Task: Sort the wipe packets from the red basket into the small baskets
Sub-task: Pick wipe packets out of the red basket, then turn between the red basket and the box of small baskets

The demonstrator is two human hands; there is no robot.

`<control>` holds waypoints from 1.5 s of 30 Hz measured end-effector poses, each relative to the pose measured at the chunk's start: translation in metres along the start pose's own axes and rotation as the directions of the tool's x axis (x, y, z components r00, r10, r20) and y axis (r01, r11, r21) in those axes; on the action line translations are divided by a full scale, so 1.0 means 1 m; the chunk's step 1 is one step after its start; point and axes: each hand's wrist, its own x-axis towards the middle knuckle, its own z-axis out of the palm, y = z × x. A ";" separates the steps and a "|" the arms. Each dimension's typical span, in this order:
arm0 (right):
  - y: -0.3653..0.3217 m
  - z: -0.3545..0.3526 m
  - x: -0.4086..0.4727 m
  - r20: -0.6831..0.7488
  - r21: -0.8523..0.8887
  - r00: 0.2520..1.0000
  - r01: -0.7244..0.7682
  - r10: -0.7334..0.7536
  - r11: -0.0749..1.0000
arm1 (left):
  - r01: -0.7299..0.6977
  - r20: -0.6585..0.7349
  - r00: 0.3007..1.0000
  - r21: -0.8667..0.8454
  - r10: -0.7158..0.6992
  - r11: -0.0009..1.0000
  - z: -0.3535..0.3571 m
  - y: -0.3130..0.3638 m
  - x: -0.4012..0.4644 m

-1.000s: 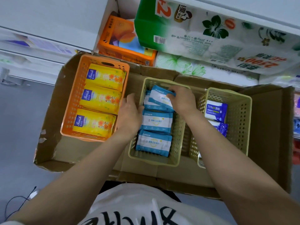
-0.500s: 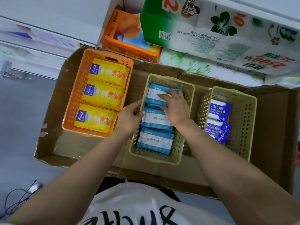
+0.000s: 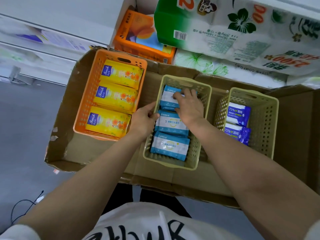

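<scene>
Beige basket (image 3: 204, 94) rim in left hand (image 3: 143, 118) grip; right hand (image 3: 188, 106) presses packet (image 3: 167, 99).

1. The top blue-and-white packet (image 3: 168, 97), tilted and held up a second ago, now lies flat at the far end of the middle basket (image 3: 206, 94).
2. The right hand (image 3: 189, 105) has lowered onto it, fingers spread.
3. The left hand (image 3: 143, 119) has shifted to the basket's left rim.
</scene>
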 end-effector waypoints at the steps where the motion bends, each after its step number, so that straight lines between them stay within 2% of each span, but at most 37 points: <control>1: -0.002 0.001 -0.001 -0.003 -0.010 1.000 -0.006 0.006 1.000 | -0.007 0.000 1.000 0.004 0.007 1.000 0.000 0.001 -0.001; 9: -0.018 -0.035 -0.016 0.065 0.096 0.992 -0.111 0.105 0.989 | -0.048 0.024 0.999 0.166 0.044 0.985 -0.023 0.014 -0.014; 12: -0.036 -0.065 -0.026 0.082 0.073 0.987 -0.146 0.139 0.987 | -0.147 0.013 0.989 0.166 0.147 0.975 -0.066 0.018 -0.026; 15: -0.078 -0.100 -0.043 0.076 0.092 0.986 -0.153 0.146 0.984 | -0.248 0.000 0.967 0.209 0.253 0.946 -0.137 0.008 -0.039; 17: -0.118 -0.119 -0.059 -0.004 0.095 0.992 -0.129 0.130 0.987 | -0.324 -0.027 0.938 0.293 0.346 0.900 -0.196 -0.008 -0.050; 21: -0.219 -0.149 -0.100 -0.252 0.179 0.964 -0.037 0.082 0.983 | -0.416 -0.085 0.840 0.532 0.535 0.738 -0.325 -0.052 -0.081; 25: -0.330 -0.161 -0.134 -0.474 0.223 0.880 0.094 0.023 0.970 | -0.405 -0.145 0.759 0.659 0.635 0.634 -0.449 -0.089 -0.117; 29: -0.420 -0.166 -0.133 -0.544 0.264 0.839 0.196 -0.022 0.944 | -0.360 -0.183 0.712 0.733 0.678 0.577 -0.544 -0.115 -0.128; 32: -0.474 -0.175 -0.116 -0.542 0.250 0.837 0.247 -0.076 0.936 | -0.352 -0.206 0.694 0.738 0.690 0.575 -0.590 -0.125 -0.119; 37: -0.538 -0.191 -0.057 -0.504 0.225 0.857 0.251 -0.108 0.941 | -0.368 -0.254 0.669 0.703 0.698 0.608 -0.651 -0.132 -0.077; 45: -0.626 -0.235 0.110 -0.553 0.228 0.825 0.282 -0.114 0.932 | -0.354 -0.257 0.619 0.752 0.742 0.556 -0.783 -0.096 0.061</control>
